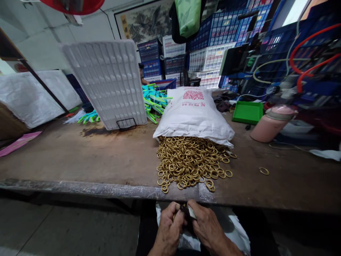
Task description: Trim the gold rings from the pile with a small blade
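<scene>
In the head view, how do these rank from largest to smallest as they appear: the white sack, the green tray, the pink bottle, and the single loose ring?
1. white sack
2. pink bottle and green tray: they look about alike, and the tray lies farther away, so no ranking.
3. loose ring

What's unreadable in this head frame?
- Small dark part between left hand and right hand: fingers cover it, too small to identify.
- Inside of white sack: fabric hides how many brass rings remain.
- Person behind the white tray: mostly hidden.
- Forearms: cut off by bottom edge.
</scene>
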`<state>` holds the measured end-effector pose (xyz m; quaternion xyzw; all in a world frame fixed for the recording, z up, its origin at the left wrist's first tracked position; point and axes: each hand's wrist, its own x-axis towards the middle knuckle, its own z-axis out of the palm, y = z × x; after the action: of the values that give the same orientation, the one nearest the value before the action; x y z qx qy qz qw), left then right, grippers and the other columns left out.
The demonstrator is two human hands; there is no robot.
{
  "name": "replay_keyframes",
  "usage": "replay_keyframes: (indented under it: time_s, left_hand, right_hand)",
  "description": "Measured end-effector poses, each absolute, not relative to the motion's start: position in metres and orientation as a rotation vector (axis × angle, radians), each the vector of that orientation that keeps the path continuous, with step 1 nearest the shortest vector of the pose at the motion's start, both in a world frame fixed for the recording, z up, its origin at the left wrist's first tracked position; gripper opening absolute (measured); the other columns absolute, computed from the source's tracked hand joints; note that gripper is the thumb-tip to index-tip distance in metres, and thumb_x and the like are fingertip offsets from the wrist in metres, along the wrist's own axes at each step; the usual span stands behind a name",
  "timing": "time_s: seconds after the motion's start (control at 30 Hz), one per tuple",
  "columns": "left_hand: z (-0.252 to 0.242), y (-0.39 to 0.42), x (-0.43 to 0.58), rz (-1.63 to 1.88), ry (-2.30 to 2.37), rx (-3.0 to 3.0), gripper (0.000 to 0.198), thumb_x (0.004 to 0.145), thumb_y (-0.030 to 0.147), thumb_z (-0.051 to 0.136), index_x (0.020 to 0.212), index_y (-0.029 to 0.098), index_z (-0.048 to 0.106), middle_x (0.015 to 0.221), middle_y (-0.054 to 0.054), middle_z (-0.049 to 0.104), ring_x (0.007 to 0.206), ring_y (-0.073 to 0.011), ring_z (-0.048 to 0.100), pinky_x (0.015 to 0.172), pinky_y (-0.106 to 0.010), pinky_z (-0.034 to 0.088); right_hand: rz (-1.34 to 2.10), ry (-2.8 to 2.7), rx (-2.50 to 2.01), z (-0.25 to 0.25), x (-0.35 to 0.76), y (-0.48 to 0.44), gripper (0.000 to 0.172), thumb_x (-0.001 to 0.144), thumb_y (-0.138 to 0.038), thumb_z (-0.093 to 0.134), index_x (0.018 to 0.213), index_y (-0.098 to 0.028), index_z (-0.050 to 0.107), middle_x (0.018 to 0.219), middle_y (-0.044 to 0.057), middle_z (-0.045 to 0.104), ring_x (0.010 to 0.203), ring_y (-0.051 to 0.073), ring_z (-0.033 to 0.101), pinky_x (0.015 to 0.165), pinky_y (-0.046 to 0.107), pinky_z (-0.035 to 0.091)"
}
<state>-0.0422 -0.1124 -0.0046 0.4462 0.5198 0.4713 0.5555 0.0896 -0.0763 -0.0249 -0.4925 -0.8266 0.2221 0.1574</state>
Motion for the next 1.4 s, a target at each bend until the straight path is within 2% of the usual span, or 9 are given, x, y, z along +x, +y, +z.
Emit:
replay_keyframes:
  time_s: [0.47,0.8,0.97,1.2,1.4]
  left_hand:
    - [-0.007,-0.116,-0.045,1.103,1.285,1.144,0.034,0.081,0.044,0.041,0.06,0.018,0.041,0.057,0.004,0.038,0.052,-0.0097,0.034,0.051,-0.021,0.029]
    - [-0.011,-0.118,-0.049,1.116,1.274,1.155,0.034,0.081,0.046,0.041,0.062,0.018,0.042,0.058,0.003,0.036,0.055,-0.0101,0.033,0.053,-0.021,0.03]
    - [-0.018,-0.119,-0.05,1.12,1.305,1.136,0.035,0.082,0.045,0.041,0.061,0.017,0.042,0.057,0.003,0.039,0.054,-0.0098,0.035,0.052,-0.021,0.03]
    - [-0.011,-0.126,-0.05,1.134,1.274,1.03,0.041,0.078,0.054,0.043,0.058,0.018,0.043,0.049,0.005,0.039,0.04,-0.0061,0.028,0.041,-0.02,0.023]
    - [0.025,-0.135,-0.052,1.062,1.094,0.845,0.043,0.07,0.059,0.052,0.062,0.017,0.048,0.045,0.003,0.049,0.033,-0.003,0.029,0.034,-0.017,0.019]
  right_hand:
    - [0.886,-2.397,-1.398,-0.028,0.088,-0.076,0.021,0.069,-0.008,0.031,0.076,-0.021,0.046,0.068,0.003,0.062,0.063,0.014,0.057,0.056,0.021,0.034]
    - [0.944,-2.4,-1.391,-0.03,0.085,-0.078,0.024,0.07,-0.009,0.029,0.081,-0.021,0.047,0.069,0.004,0.062,0.065,0.016,0.059,0.058,0.022,0.035]
    - [0.976,-2.436,-1.417,-0.028,0.081,-0.078,0.026,0.064,-0.005,0.032,0.08,-0.02,0.047,0.07,0.004,0.063,0.066,0.016,0.059,0.058,0.022,0.035]
    - [0.896,-2.461,-1.547,-0.025,0.08,-0.076,0.025,0.067,-0.005,0.033,0.082,-0.019,0.048,0.074,0.007,0.065,0.07,0.018,0.061,0.058,0.022,0.035]
    - [0.781,-2.404,-1.578,-0.038,0.104,-0.083,0.023,0.07,-0.007,0.031,0.077,-0.021,0.048,0.062,0.004,0.061,0.058,0.016,0.057,0.053,0.022,0.034]
